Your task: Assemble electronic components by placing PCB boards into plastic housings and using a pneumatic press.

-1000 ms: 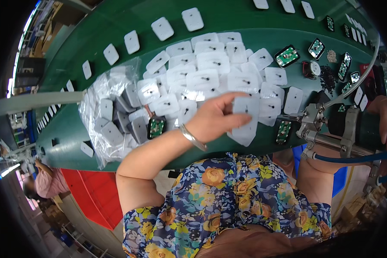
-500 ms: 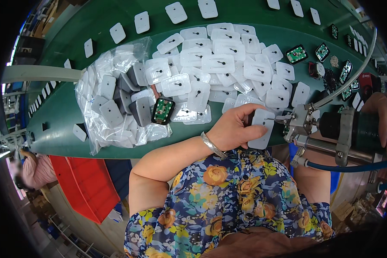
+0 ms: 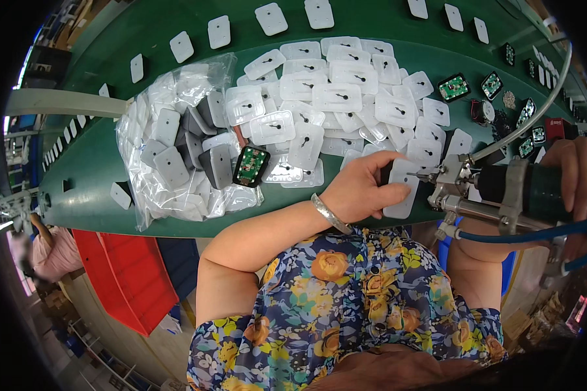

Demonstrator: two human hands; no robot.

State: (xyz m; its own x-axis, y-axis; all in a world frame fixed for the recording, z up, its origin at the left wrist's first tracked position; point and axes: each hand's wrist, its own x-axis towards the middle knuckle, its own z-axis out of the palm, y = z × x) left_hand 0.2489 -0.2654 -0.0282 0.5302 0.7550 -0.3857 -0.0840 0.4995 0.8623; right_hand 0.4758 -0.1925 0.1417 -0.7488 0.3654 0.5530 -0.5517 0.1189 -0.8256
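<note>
Fingers of the left hand (image 3: 355, 189) pinch a white-faced casing (image 3: 401, 195) at the metal tool (image 3: 451, 186), near right, seemingly mid-work; right hand's (image 3: 572, 173) grip unclear; closed-looking casings (image 3: 270, 19) line far side, loose covers (image 3: 336, 97) at centre and open circuit boards (image 3: 251, 166) apparently remaining.

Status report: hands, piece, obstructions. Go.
Left hand gripping white plate. Right hand by black cylinder, grip unclear. Metal nozzle at plate's right edge, contact unclear.
</note>
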